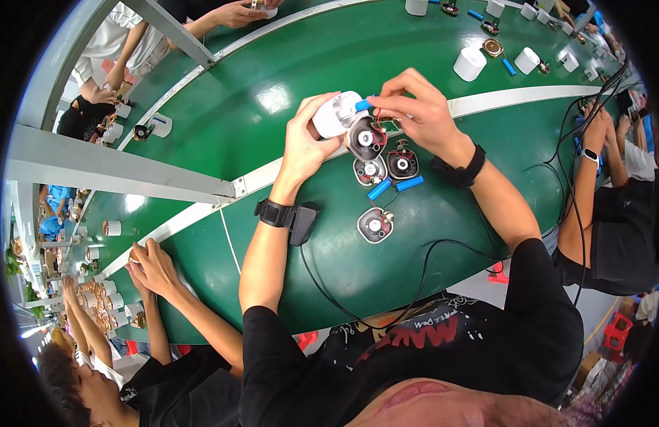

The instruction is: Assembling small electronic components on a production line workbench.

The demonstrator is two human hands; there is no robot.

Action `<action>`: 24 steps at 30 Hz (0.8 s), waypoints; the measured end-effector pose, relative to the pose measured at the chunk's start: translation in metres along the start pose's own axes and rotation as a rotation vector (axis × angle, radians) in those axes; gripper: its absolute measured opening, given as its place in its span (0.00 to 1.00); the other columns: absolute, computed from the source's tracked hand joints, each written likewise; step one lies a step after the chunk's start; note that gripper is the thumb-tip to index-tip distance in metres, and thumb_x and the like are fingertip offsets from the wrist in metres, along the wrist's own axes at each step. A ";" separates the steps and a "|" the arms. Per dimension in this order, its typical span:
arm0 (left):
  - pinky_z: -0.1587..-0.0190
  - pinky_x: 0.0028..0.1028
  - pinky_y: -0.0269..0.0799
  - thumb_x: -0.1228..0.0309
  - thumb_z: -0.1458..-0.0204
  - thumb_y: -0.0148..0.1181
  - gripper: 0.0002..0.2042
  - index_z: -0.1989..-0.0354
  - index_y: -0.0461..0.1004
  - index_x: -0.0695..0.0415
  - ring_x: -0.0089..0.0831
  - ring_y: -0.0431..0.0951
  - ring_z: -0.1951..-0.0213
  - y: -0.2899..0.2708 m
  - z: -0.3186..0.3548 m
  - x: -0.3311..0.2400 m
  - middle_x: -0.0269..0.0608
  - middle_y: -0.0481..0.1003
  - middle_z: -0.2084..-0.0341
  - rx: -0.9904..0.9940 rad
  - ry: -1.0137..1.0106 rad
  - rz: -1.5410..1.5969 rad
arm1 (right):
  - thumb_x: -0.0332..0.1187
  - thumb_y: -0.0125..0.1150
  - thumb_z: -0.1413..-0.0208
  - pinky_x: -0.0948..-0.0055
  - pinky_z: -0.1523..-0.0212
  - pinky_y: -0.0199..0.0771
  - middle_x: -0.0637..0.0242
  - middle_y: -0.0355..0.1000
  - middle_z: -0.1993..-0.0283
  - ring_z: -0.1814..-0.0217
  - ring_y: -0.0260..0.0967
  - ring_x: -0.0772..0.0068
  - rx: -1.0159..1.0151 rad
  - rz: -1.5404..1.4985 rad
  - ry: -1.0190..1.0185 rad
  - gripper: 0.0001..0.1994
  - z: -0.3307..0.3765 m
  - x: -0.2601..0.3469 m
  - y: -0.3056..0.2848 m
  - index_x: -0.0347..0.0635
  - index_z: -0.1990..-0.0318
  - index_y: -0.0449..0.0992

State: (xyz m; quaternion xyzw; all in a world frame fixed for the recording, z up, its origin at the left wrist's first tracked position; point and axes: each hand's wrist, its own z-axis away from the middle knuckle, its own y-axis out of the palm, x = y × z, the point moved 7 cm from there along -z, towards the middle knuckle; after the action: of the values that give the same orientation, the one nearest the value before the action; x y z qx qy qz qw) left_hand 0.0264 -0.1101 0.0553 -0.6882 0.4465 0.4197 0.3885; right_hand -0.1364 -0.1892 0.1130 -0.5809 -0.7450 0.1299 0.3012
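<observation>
My left hand [306, 141] is wrapped round a white plastic housing [333, 119], which is tilted with its open end toward my right hand. Between the fingertips of my right hand [423, 112] is a blue cylindrical battery [364, 104], its far end at the mouth of the housing. A dark speaker unit [359, 146] with red wires hangs just below the housing. Under it on the green table lie two more speaker units [370, 171] [403, 164], with two blue batteries [379, 189] [410, 183]. Closer to me sits another speaker unit [374, 225].
A pale metal rail [262, 173] crosses the green table [329, 267], and a grey post [123, 171] stands at left. Black cables [422, 274] trail from my left wrist. White housings [470, 64] and batteries stand beyond the rail. Co-workers' hands [155, 267] are at both sides.
</observation>
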 end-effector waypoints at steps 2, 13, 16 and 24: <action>0.39 0.30 0.65 0.86 0.67 0.64 0.32 0.45 0.70 0.66 0.32 0.70 0.45 0.000 0.000 -0.001 0.41 0.68 0.50 -0.007 0.019 0.018 | 0.14 0.65 0.58 0.71 0.66 0.79 0.64 0.74 0.62 0.63 0.74 0.66 -0.017 -0.010 -0.004 0.16 0.002 0.002 0.002 0.40 0.61 0.82; 0.39 0.31 0.67 0.89 0.66 0.61 0.32 0.45 0.71 0.64 0.33 0.70 0.45 0.007 -0.002 -0.005 0.40 0.66 0.49 0.049 0.034 0.015 | 0.09 0.58 0.67 0.72 0.67 0.77 0.63 0.74 0.62 0.62 0.73 0.66 -0.027 0.048 0.007 0.26 0.016 0.013 0.010 0.39 0.55 0.80; 0.39 0.31 0.68 0.89 0.67 0.63 0.32 0.45 0.71 0.65 0.32 0.71 0.45 0.006 -0.001 -0.006 0.40 0.67 0.50 0.024 0.032 0.009 | 0.09 0.57 0.67 0.71 0.66 0.78 0.65 0.74 0.61 0.63 0.72 0.66 -0.068 0.013 0.041 0.28 0.015 0.013 0.011 0.39 0.53 0.80; 0.42 0.31 0.70 0.87 0.70 0.67 0.34 0.45 0.70 0.66 0.32 0.73 0.49 -0.006 0.004 0.010 0.43 0.68 0.51 -0.041 -0.037 0.146 | 0.12 0.57 0.57 0.77 0.71 0.68 0.68 0.72 0.63 0.67 0.65 0.76 0.119 -0.333 0.331 0.27 0.019 -0.004 0.024 0.43 0.46 0.77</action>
State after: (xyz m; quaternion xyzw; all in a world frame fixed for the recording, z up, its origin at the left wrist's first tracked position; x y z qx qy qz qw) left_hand 0.0335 -0.1076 0.0460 -0.6538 0.4795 0.4685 0.3510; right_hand -0.1282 -0.1826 0.0836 -0.4445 -0.7620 0.0253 0.4702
